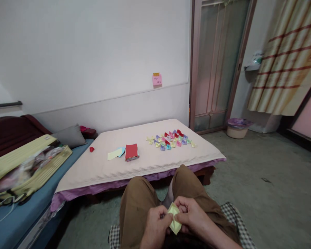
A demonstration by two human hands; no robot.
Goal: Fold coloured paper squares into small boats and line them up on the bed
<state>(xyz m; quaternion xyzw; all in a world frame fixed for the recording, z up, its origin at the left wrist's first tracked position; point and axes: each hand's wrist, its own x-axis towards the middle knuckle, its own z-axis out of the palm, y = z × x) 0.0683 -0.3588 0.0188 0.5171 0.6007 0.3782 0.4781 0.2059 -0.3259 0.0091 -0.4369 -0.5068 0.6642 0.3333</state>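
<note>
Both my hands are low in the head view, over my lap. My left hand [155,224] and my right hand [193,216] pinch a small folded piece of pale yellow paper [174,217] between them, fingers closed on its edges. On the low cloth-covered table [98,167] in front of me lie a cluster of several small folded paper shapes [171,140] in many colours, a stack of coloured paper sheets [131,152] with red on top, loose yellow and blue sheets [116,153], and one small red folded piece [91,149].
A blue-covered bed [20,218] at the left holds yellow bags [23,166] and a grey pillow [69,135]. A basket lined with purple [237,127] stands by the door [217,62]. A striped curtain [287,58] hangs at the right. A pink note [157,80] sticks to the wall.
</note>
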